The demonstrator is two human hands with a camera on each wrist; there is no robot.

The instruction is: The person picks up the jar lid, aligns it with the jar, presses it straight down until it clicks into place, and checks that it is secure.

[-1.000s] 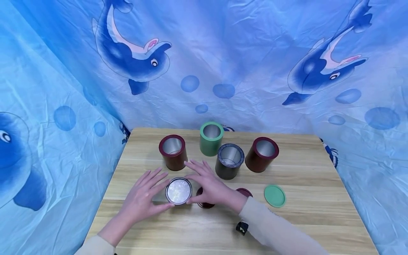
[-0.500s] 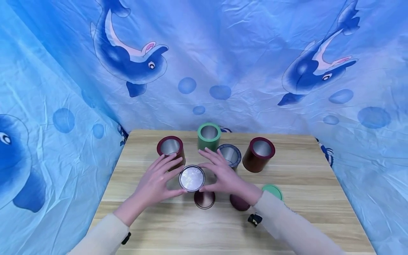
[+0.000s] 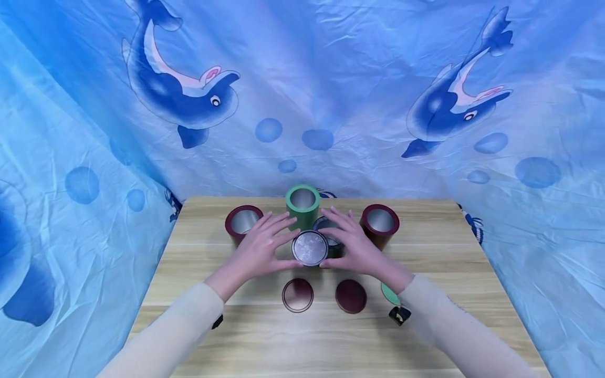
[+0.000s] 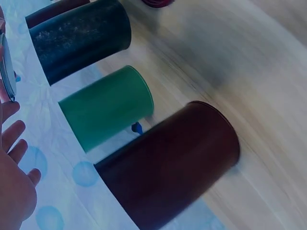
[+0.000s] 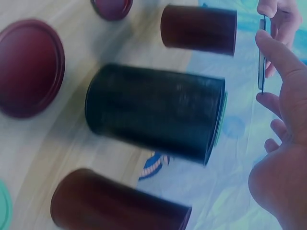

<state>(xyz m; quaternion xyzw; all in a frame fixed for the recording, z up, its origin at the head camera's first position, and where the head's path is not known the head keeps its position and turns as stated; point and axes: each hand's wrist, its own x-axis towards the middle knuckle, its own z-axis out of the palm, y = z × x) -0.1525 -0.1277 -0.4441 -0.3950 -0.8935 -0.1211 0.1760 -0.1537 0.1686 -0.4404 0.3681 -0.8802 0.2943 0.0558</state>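
Observation:
A round, dark-rimmed lid point(image 3: 310, 248) with a shiny grey face is held level between both hands. On its left edge, my left hand point(image 3: 262, 249) grips with thumb and fingertips. From the right, my right hand point(image 3: 354, 247) pinches the opposite edge the same way. Raised off the table, the lid overlaps the front left of an open dark canister point(image 5: 156, 112) in the head view. The right wrist view has the lid edge-on, higher than that canister's mouth. Part of the canister hides behind the right hand and lid.
An open green canister point(image 3: 304, 218) stands behind. Open maroon canisters stand at left point(image 3: 233, 233) and right point(image 3: 373, 236). Nearer on the wooden table point(image 3: 264, 346) lie two maroon lids point(image 3: 298, 295) point(image 3: 351, 296) and a green lid point(image 3: 388, 294), partly under the right forearm.
Both hands have carried the grey lid right and away from the body, from the front left toward the dark canister. The maroon lids have come into full view.

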